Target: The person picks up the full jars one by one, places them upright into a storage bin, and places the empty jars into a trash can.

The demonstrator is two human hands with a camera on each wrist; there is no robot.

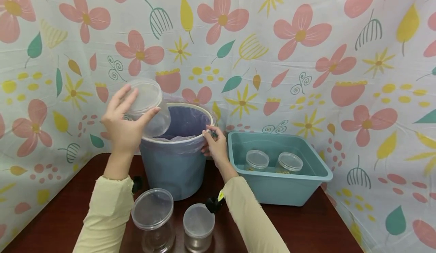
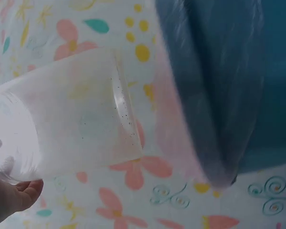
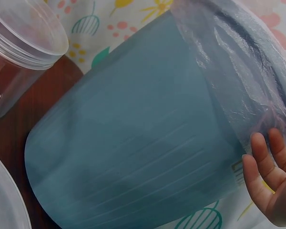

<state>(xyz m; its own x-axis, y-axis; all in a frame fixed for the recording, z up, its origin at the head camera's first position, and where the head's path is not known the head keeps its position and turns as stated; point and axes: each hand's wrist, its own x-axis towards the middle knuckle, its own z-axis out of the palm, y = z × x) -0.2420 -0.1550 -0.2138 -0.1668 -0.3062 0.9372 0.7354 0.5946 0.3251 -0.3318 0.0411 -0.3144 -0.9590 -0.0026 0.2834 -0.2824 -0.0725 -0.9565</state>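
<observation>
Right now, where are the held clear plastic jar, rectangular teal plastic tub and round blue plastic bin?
Held jar (image 2: 78, 114): left wrist view, side wall.
Teal tub (image 1: 281, 188): head view, front wall.
Blue bin (image 3: 131, 129): right wrist view, outer wall.

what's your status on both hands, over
Left hand grips raised clear cylindrical plastic jar. Right hand holds pale rim of round blue plastic bin. Nothing visible between jar and bin.

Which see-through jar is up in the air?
The clear jar in the person's left hand. It's the only one lifted: two other jars stand on the table, and two more jars sit inside the tub.
</observation>
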